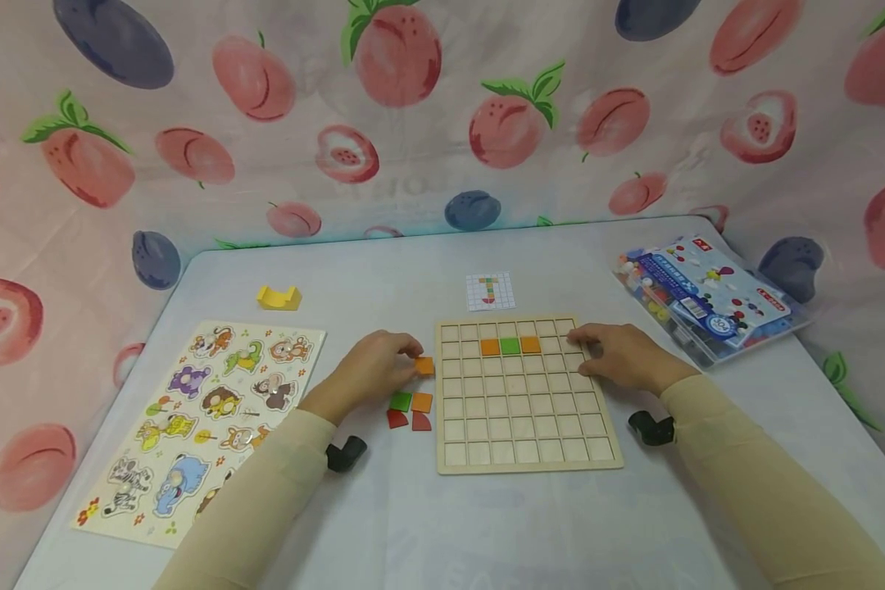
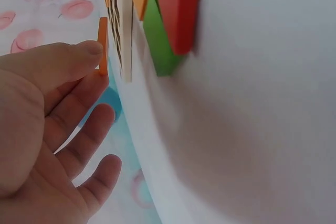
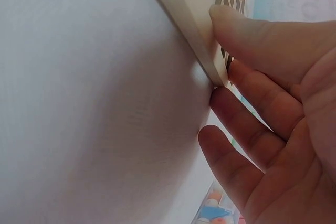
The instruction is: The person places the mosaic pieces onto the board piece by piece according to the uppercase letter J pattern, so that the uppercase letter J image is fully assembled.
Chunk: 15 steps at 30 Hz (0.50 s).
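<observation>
My left hand (image 1: 376, 365) pinches an orange square tile (image 1: 424, 366) between thumb and fingertips, just off the left edge of a wooden grid board (image 1: 527, 406). The left wrist view shows this tile (image 2: 103, 45) held on edge. At the board's right rim, the fingertips and thumb of my right hand (image 1: 625, 354) rest on the frame. Near the top of the grid lie an orange tile (image 1: 490, 347), a green tile (image 1: 510, 346) and another orange tile (image 1: 531, 344) in a row. Left of the board are a loose green tile (image 1: 401, 401), an orange one (image 1: 421, 402) and two red pieces (image 1: 421, 421).
A small pattern card (image 1: 490, 291) lies behind the board. An animal puzzle board (image 1: 254, 410) is at left, partly under my left sleeve, with a yellow curved block (image 1: 279, 298) behind it. A plastic box of colourful pieces (image 1: 711, 299) sits at the back right.
</observation>
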Tool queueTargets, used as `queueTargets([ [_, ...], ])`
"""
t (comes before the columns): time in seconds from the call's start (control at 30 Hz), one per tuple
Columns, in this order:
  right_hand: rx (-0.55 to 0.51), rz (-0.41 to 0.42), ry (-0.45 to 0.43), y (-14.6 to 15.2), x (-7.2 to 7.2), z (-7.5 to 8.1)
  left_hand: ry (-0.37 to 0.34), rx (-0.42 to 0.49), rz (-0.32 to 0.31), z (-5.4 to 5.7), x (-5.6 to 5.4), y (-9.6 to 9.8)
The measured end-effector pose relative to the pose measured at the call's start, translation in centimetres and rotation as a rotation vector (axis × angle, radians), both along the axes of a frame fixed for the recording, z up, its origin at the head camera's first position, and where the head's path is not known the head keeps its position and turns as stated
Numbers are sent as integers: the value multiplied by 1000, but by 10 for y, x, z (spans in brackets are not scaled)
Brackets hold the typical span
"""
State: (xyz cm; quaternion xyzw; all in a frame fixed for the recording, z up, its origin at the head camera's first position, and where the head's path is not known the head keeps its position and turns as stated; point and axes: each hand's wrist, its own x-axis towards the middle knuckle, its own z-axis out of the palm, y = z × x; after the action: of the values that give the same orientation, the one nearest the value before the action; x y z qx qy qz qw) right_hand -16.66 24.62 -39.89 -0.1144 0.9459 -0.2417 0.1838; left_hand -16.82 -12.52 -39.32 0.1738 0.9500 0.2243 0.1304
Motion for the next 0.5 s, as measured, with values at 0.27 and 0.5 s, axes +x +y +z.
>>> queueTargets([
  [0.27,2,0,-9,0,0,0,-14,-1,-8,4,-1,14],
  [0.5,2,-2,-5,0,-1,-2,9,15,-43,5,-1,26],
])
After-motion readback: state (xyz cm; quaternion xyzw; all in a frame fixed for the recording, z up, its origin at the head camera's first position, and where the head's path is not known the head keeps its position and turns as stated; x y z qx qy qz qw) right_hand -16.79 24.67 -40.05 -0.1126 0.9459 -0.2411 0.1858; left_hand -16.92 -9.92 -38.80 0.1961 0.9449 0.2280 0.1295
